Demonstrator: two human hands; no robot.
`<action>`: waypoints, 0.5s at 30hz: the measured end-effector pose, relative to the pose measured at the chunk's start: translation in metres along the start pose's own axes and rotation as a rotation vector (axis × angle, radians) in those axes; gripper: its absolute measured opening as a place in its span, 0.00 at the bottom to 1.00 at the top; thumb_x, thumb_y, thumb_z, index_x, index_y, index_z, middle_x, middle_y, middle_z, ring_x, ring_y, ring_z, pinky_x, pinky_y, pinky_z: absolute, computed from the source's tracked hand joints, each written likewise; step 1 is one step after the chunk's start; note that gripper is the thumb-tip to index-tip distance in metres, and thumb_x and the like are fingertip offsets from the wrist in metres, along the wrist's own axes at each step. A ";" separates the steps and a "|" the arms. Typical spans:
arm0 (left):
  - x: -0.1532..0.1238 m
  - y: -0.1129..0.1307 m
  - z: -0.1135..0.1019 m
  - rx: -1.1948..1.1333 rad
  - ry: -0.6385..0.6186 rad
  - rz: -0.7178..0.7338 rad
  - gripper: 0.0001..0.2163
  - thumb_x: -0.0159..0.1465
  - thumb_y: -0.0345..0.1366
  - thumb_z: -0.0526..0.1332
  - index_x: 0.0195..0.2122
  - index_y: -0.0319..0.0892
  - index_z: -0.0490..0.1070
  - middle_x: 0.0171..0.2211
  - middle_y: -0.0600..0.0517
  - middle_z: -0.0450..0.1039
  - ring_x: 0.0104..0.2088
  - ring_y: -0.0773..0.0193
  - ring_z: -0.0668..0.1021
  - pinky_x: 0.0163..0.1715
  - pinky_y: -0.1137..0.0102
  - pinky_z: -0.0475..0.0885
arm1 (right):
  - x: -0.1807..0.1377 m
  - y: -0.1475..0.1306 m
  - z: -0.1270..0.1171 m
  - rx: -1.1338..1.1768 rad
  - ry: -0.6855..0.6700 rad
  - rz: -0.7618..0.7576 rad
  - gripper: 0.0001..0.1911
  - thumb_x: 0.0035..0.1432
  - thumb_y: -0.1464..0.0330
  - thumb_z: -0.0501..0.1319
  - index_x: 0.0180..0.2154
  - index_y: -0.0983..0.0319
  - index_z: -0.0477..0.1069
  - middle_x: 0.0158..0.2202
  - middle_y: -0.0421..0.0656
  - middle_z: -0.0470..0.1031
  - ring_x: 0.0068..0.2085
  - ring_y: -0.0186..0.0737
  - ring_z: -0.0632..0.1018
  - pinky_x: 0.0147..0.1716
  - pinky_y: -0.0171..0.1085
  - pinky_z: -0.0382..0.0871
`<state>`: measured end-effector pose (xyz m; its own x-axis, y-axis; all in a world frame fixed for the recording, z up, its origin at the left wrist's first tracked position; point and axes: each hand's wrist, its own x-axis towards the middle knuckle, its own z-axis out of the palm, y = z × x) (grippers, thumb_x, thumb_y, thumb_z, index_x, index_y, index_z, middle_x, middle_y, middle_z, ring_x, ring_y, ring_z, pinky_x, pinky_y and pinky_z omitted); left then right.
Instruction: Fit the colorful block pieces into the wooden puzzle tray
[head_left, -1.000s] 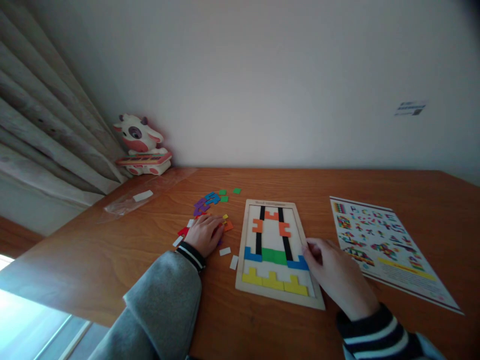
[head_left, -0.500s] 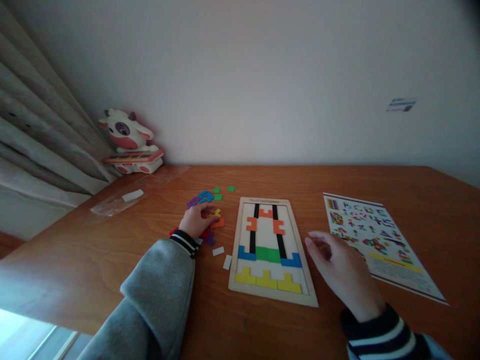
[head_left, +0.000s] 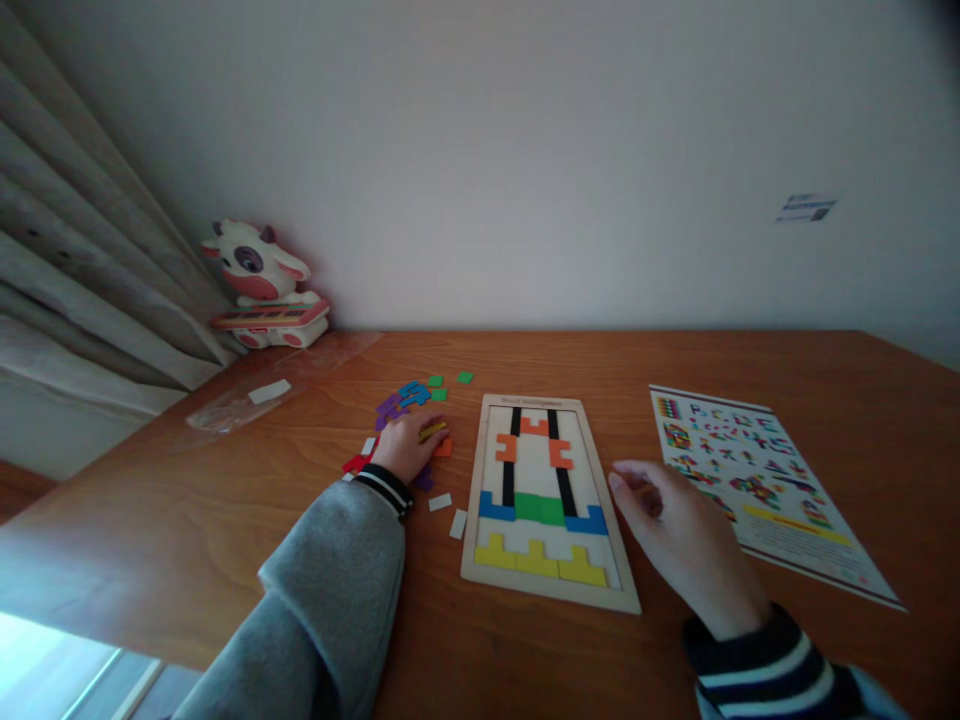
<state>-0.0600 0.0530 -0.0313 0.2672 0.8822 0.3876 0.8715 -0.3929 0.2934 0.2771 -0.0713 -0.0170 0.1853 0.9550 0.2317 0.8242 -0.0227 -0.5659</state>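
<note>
**pix_q:** so what are the hands doing here?

**blocknerd:** left hand is down among the loose pieces to the left of the board. Its fingertips are closed on a small yellow piece, and an orange piece lies just beside it on the table. Right hand holds nothing — fingers loosely spread, a bit curled, right by the right edge of the wooden puzzle board. Can't tell if it actually touches the frame.

**pix_q:** and the board itself?

**blocknerd:** lying flat between the two hands. There's a yellow row at the near end, blue and green above that, two black strips running up, orange bits near the far end, and white in the gaps.

**pix_q:** anything else around?

**blocknerd:** purple pieces, a blue piece and green squares just past the left hand. A red piece is by the wrist, and two white pieces lie between sleeve and board. A printed pattern sheet lies right of the right hand. Far left there's a clear plastic bag, and a cow toy against the wall by the curtain.
</note>
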 end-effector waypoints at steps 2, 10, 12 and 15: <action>-0.002 0.001 0.002 0.023 0.012 0.065 0.11 0.65 0.38 0.60 0.46 0.44 0.75 0.41 0.50 0.80 0.41 0.58 0.81 0.42 0.66 0.76 | 0.000 0.000 0.000 0.003 -0.003 0.002 0.18 0.61 0.56 0.53 0.43 0.60 0.72 0.36 0.45 0.78 0.32 0.42 0.77 0.33 0.42 0.71; -0.003 -0.001 -0.006 0.072 0.135 0.238 0.11 0.67 0.31 0.54 0.44 0.42 0.75 0.38 0.47 0.80 0.37 0.59 0.82 0.39 0.66 0.78 | -0.001 0.002 0.000 0.034 -0.011 -0.013 0.18 0.61 0.56 0.53 0.43 0.60 0.71 0.36 0.45 0.77 0.32 0.43 0.76 0.33 0.43 0.70; -0.003 0.013 -0.014 0.047 0.203 0.259 0.11 0.68 0.30 0.53 0.43 0.40 0.75 0.39 0.46 0.80 0.39 0.60 0.82 0.41 0.66 0.78 | -0.002 -0.001 -0.001 0.071 -0.027 -0.004 0.17 0.60 0.56 0.54 0.43 0.60 0.72 0.36 0.46 0.77 0.33 0.43 0.77 0.34 0.43 0.70; -0.011 0.056 -0.027 -0.154 0.391 0.306 0.08 0.68 0.31 0.57 0.42 0.42 0.76 0.37 0.49 0.81 0.38 0.63 0.82 0.41 0.69 0.78 | -0.005 -0.012 -0.003 0.262 -0.149 0.037 0.19 0.60 0.55 0.55 0.44 0.60 0.72 0.37 0.46 0.77 0.35 0.44 0.77 0.36 0.43 0.70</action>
<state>-0.0251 0.0145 0.0040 0.3010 0.5700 0.7645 0.6990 -0.6772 0.2298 0.2676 -0.0763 -0.0086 0.1158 0.9883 0.0992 0.6483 0.0005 -0.7614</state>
